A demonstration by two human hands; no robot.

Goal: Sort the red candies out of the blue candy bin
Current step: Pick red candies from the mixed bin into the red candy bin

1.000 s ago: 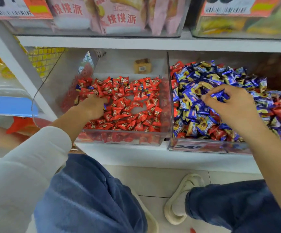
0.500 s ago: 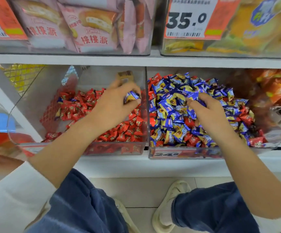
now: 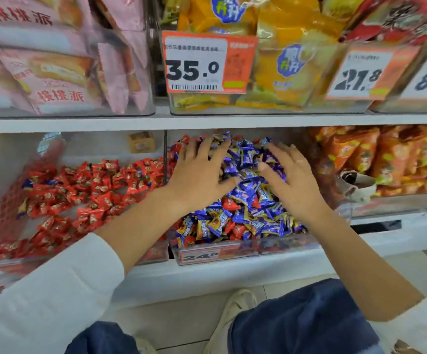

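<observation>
Now both hands, left [image 3: 200, 172] and right [image 3: 287, 178], lie flat with fingers spread on the blue candies [image 3: 245, 200], grasping nothing; red candies [image 3: 230, 204] show between them.

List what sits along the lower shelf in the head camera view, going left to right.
Red candy bin → small tan box → left hand → right hand, both on the blue candy bin → orange snack packs.
</observation>
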